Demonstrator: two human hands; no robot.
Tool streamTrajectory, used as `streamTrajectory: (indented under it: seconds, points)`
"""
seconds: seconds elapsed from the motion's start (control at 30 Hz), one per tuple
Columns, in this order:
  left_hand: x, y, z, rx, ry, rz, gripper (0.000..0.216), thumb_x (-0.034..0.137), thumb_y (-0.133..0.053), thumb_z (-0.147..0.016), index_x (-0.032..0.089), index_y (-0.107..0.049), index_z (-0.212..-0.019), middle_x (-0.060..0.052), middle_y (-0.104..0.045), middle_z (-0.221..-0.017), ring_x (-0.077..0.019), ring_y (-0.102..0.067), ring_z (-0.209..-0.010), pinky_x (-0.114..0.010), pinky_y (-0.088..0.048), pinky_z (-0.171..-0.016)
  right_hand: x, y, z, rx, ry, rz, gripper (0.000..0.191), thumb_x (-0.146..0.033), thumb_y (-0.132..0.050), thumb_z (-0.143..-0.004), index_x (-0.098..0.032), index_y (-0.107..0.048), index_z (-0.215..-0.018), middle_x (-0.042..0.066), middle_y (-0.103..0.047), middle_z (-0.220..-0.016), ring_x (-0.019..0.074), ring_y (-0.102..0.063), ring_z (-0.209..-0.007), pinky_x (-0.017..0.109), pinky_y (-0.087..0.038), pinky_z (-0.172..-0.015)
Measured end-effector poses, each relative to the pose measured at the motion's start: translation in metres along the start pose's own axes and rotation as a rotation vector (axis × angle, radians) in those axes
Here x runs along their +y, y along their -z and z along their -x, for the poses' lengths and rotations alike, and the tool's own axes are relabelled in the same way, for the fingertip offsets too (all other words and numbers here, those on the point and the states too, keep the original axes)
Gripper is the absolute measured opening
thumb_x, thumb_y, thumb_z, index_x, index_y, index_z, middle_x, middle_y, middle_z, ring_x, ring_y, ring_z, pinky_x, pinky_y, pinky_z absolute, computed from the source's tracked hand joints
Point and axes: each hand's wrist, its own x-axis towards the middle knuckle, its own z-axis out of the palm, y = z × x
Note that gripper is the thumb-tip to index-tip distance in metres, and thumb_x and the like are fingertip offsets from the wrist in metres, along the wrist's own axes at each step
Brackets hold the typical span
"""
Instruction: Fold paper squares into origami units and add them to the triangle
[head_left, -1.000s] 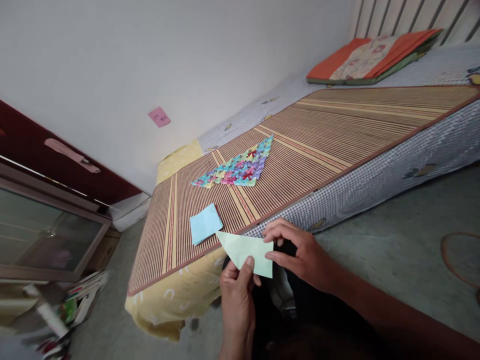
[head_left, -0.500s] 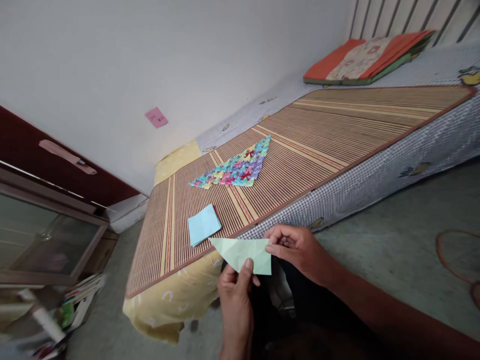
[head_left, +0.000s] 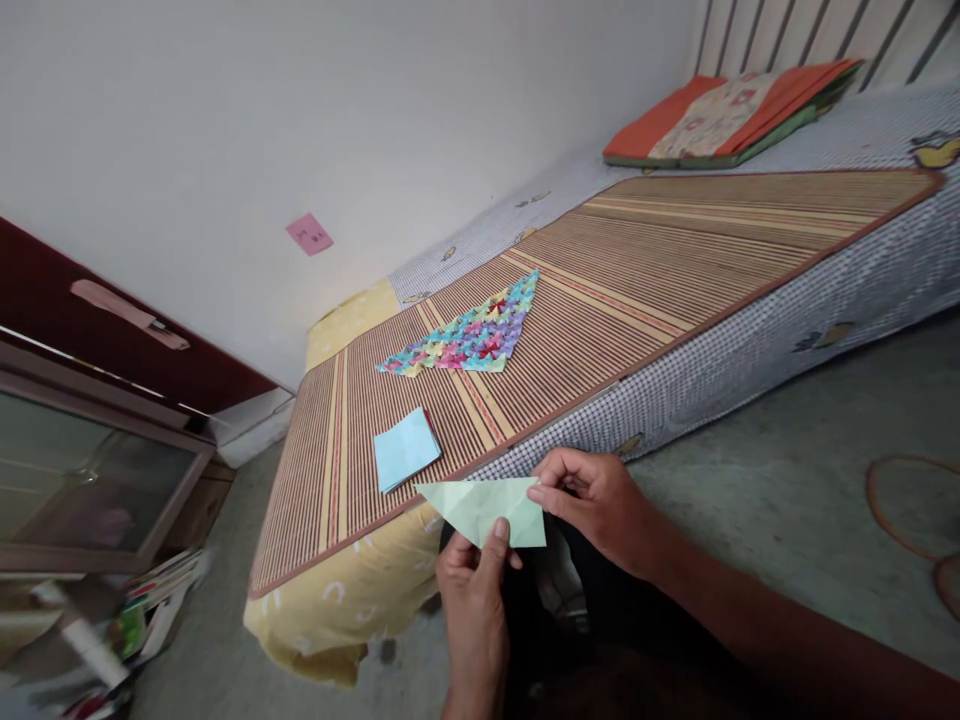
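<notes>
- The pale green paper (head_left: 480,510) is at the lower centre of the frame, raised over the person's lap. One end tapers to a point at the left; the right end is squared off.
- The left hand (head_left: 472,600) pinches its lower edge, thumb on top and fingers underneath. The right hand (head_left: 589,495) grips its upper right corner between thumb and curled fingers.
- The sheet looks partly folded: the slanted left side and faint creases suggest at least one fold is made, while the broad, flat face suggests folding is unfinished. How many layers it has, I cannot tell.
- Left of the hands, a stack of light blue paper squares (head_left: 406,450) lies flat, its top sheet apparently unfolded.
- At mid-frame, a multicoloured triangular paper piece (head_left: 469,335) seems assembled from many small folded units; whether it is complete is unclear.
- Both rest on a striped bamboo mat (head_left: 637,260), laid over a checked bedsheet (head_left: 720,370), with a yellow cloth (head_left: 330,630) hanging at the lower left end.
- A folded orange quilt (head_left: 727,115) sits upper right, before a slatted headboard (head_left: 802,35).
- A pink note (head_left: 309,233) is on the pale wall (head_left: 300,90); a glass-fronted cabinet (head_left: 75,480) stands at the left edge, above the grey floor (head_left: 750,540).
</notes>
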Motion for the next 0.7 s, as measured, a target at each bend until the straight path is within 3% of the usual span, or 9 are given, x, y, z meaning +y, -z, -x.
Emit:
streamTrajectory:
  seconds: [0.1, 0.23, 0.5, 0.7]
  points:
    - [0.006, -0.008, 0.001, 0.032, 0.035, 0.011, 0.033, 0.043, -0.089, -0.068, 0.013, -0.077, -0.076, -0.003, -0.072, -0.068, -0.0152, -0.060, -0.063, -0.024, -0.047, -0.062, 0.000, -0.001, 0.001, 0.009, 0.017, 0.020, 0.020, -0.032, -0.068, -0.083, -0.020, -0.060, -0.069, 0.002, -0.064, -0.071, 0.0176, -0.061, -0.068, 0.030, -0.050, -0.064]
    - [0.011, -0.017, 0.002, 0.041, 0.059, 0.085, 0.039, 0.041, -0.089, -0.068, 0.013, -0.080, -0.093, -0.009, -0.080, -0.087, -0.0206, -0.070, -0.075, -0.031, -0.054, -0.074, 0.002, -0.003, 0.002, 0.015, 0.031, 0.024, 0.020, -0.031, -0.068, -0.082, -0.021, -0.057, -0.068, 0.002, -0.063, -0.072, 0.0176, -0.060, -0.069, 0.031, -0.050, -0.065]
    - [0.000, -0.020, 0.000, 0.032, 0.124, 0.265, 0.042, 0.033, -0.089, -0.070, 0.011, -0.078, -0.105, -0.012, -0.081, -0.096, -0.0244, -0.074, -0.084, -0.036, -0.057, -0.081, -0.001, -0.007, 0.004, 0.047, -0.003, -0.027, 0.015, -0.024, -0.071, -0.079, -0.021, -0.057, -0.085, -0.002, -0.062, -0.073, 0.0152, -0.060, -0.068, 0.028, -0.050, -0.064]
    - [-0.001, -0.022, 0.001, 0.058, 0.095, 0.271, 0.040, 0.031, -0.089, -0.071, 0.012, -0.078, -0.105, -0.010, -0.081, -0.096, -0.0243, -0.075, -0.087, -0.035, -0.057, -0.084, 0.000, -0.007, 0.005, 0.037, 0.005, -0.030, 0.020, -0.022, -0.070, -0.078, -0.021, -0.061, -0.096, -0.001, -0.065, -0.079, 0.0156, -0.064, -0.073, 0.028, -0.053, -0.068]
